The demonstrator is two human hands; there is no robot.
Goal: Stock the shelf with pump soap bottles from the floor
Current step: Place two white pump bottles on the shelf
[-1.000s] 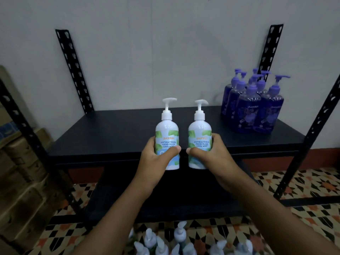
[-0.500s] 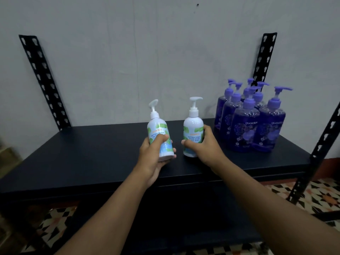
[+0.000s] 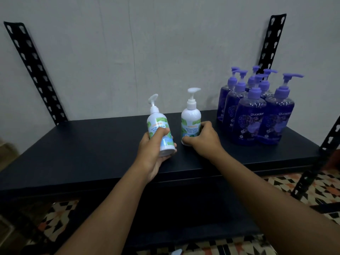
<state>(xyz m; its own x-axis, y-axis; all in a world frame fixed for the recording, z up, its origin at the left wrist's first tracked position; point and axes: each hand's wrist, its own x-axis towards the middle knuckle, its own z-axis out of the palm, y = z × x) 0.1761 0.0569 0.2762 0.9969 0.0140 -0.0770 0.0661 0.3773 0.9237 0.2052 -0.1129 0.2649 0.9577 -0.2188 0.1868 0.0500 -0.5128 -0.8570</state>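
My left hand (image 3: 153, 150) grips a white pump soap bottle (image 3: 159, 131) with a green and blue label, tilted left and held just above the dark shelf board (image 3: 82, 144). My right hand (image 3: 201, 139) holds a second white pump bottle (image 3: 190, 119) low on its body; this one stands upright with its base on the shelf. Both bottles are near the middle of the shelf, a short gap between them.
Several purple pump soap bottles (image 3: 257, 115) stand grouped at the shelf's right end. Black perforated uprights rise at the back left (image 3: 33, 70) and back right (image 3: 270, 43) against the grey wall. Patterned floor tiles (image 3: 312, 186) show below.
Both hands carried the white bottles up from in front of the shelf edge and onto the shelf. The right bottle now stands on the board; the left one tilts left.
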